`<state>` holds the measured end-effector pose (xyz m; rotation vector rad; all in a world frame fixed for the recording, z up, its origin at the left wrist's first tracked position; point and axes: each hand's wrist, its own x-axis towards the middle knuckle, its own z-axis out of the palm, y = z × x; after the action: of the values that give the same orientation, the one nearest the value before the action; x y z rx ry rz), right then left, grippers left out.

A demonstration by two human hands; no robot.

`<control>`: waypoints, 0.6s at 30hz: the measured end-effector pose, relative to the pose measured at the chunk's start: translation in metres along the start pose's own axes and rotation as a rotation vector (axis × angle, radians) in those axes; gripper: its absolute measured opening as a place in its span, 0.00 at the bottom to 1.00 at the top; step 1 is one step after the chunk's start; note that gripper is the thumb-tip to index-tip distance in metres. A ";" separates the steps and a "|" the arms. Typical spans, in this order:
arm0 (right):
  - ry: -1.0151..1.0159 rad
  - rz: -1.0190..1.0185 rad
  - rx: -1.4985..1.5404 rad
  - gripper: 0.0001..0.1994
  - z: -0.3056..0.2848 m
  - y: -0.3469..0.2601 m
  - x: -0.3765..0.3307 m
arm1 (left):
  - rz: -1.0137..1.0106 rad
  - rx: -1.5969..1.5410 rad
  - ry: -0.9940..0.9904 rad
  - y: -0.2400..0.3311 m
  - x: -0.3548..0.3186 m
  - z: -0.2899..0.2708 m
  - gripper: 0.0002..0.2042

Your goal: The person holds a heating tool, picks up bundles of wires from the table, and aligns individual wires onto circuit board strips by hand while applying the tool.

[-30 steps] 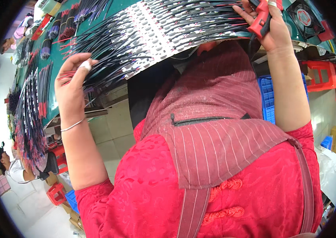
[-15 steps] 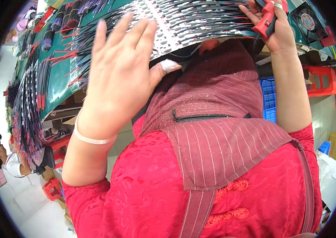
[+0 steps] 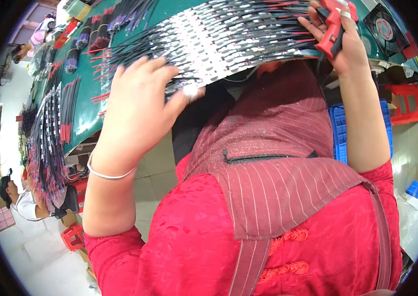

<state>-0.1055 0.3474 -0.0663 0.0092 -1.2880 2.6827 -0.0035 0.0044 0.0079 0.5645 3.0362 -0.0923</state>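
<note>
In the head view, the only one we have, we find the broad sheet of black wires ahead of the body, across the near part of the green table; its wires run mainly from left to right, fanning and curving a little, with red ends at the left; a band of white strips crosses them near the middle, leading from the near edge away and slightly leftward.

The relation that matters to us is this: the sheet lies between the two hands, its wires pointing roughly from one to the other; the left hand is the nearer to the white band, while the right hand is beside the wires' right ends.

We see the left hand palm down over the near left wires, fingers bent forward and loosely apart, the thumb, wrapped in a white covering, held off to the side close to the sheet's near edge; we cannot tell whether the fingertips touch the wires, as the hand hides them; the right hand grips a red-and-black tool against its palm, some fingers reaching out toward the sheet.
</note>
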 end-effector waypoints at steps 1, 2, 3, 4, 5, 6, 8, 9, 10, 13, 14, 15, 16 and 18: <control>0.033 -0.062 -0.035 0.21 0.004 0.003 -0.007 | 0.075 -0.063 0.121 0.001 0.010 -0.004 0.25; 0.064 -0.125 -0.071 0.22 0.009 0.002 -0.011 | 0.073 -0.056 0.132 0.003 0.018 -0.006 0.25; -0.013 0.026 -0.009 0.22 -0.010 -0.008 0.000 | 0.114 0.042 0.327 0.004 0.027 -0.004 0.25; -0.014 0.017 -0.008 0.22 -0.013 -0.009 0.001 | 0.159 0.137 0.519 0.003 0.039 0.000 0.24; -0.002 0.014 -0.023 0.24 -0.014 -0.007 0.003 | 0.148 0.192 0.515 -0.007 0.051 0.007 0.28; 0.003 0.015 -0.037 0.27 -0.011 -0.005 0.005 | 0.137 0.200 0.519 -0.025 0.059 0.029 0.28; -0.029 0.027 -0.022 0.27 -0.003 -0.004 0.004 | -0.033 0.075 0.350 -0.057 0.069 0.071 0.32; -0.040 0.029 -0.017 0.27 -0.007 -0.004 0.004 | -0.019 0.070 0.352 -0.056 0.073 0.071 0.32; -0.057 0.037 -0.008 0.27 -0.009 -0.004 0.004 | -0.024 0.083 0.304 -0.054 0.072 0.070 0.34; -0.028 0.017 -0.013 0.26 -0.008 -0.004 0.001 | -0.020 0.061 0.264 -0.054 0.073 0.071 0.35; -0.024 -0.001 -0.008 0.25 -0.007 -0.005 0.001 | -0.012 0.026 0.274 -0.055 0.074 0.071 0.34; -0.011 -0.010 -0.009 0.26 -0.004 -0.006 -0.001 | -0.017 0.027 0.279 -0.054 0.074 0.070 0.34; -0.014 -0.011 -0.008 0.26 -0.004 -0.007 -0.002 | -0.019 0.028 0.282 -0.053 0.075 0.071 0.34; 0.003 -0.045 -0.015 0.26 -0.008 -0.011 -0.003 | -0.026 0.025 0.278 -0.051 0.076 0.071 0.34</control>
<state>-0.1008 0.3601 -0.0632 0.0320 -1.2914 2.6349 -0.0896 -0.0208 -0.0654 0.5859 3.3164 -0.0575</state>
